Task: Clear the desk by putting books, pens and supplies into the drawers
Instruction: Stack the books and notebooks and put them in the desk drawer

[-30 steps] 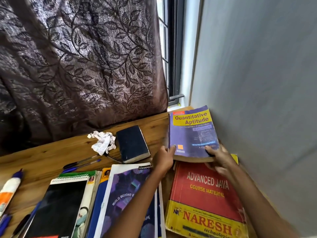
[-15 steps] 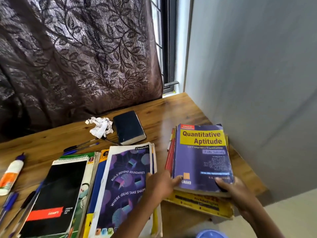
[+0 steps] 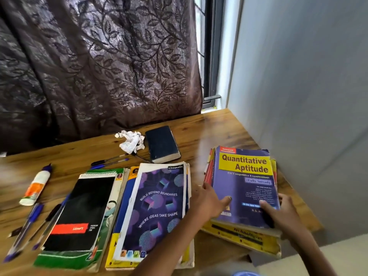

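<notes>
A person's two bare forearms reach forward from the bottom edge over a wooden desk (image 3: 209, 126). The right hand (image 3: 282, 213) lies palm down on the near right corner of a purple book (image 3: 246, 188), fingers curled over its edge. The left hand (image 3: 207, 202) grips the same book's near left edge, thumb on the cover, a ring on one finger. The cover reads "Quantitative Aptitude" in a yellow box, then "For Competitive Examinations (Fully Solved)". It rests on a thick yellow-edged book (image 3: 243, 239) at the desk's right side, by the grey wall (image 3: 308, 86); the word "technologies" shows on it.

Left of the hands lies a purple notebook (image 3: 159, 210) marked "classmate", "BUILD BEYOND BOUNDARIES" and "WHERE IDEAS TAKE SHAPE". Beside it is a black spiral notebook (image 3: 79, 212) with a red band; its lettering is too small to read. Blue pens (image 3: 29, 224) and a glue bottle (image 3: 36, 186) lie further left.

Further back are two more pens (image 3: 109, 161), a crumpled paper (image 3: 131, 141) and a dark blue book (image 3: 162, 143). Behind the desk hangs a brown leaf-patterned curtain (image 3: 99, 66).
</notes>
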